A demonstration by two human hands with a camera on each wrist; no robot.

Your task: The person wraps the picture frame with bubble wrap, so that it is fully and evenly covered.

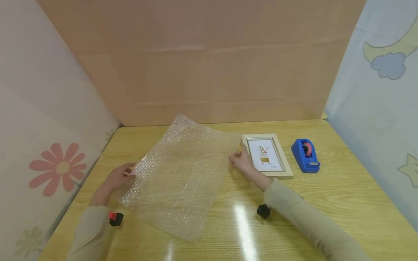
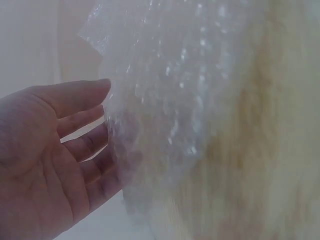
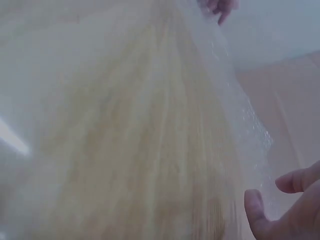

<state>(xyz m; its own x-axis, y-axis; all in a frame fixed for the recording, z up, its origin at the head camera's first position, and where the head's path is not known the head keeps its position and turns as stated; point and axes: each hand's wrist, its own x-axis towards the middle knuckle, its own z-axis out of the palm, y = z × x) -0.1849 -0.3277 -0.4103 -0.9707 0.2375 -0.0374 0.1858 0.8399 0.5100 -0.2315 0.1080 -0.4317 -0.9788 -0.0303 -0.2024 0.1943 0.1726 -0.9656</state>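
A clear sheet of bubble wrap (image 1: 177, 177) spreads at a slant between both hands over the wooden table. At its left edge, my left hand (image 1: 118, 178) pinches the sheet; in the left wrist view the thumb lies on the near side and the other fingers (image 2: 97, 145) show partly behind the film. My right hand (image 1: 242, 159) holds the opposite edge, close beside the picture frame (image 1: 285, 159). The right wrist view catches only part of this hand (image 3: 287, 210), next to the film. The frame has a pale border and a plant print.
A blue tape dispenser (image 1: 305, 156) with a pink roll stands right of the picture frame. Small black pieces (image 1: 263, 211) show beside both sleeves, the left one with red on it. A brown panel (image 1: 209, 72) rises behind the table (image 1: 339, 203), with patterned side walls.
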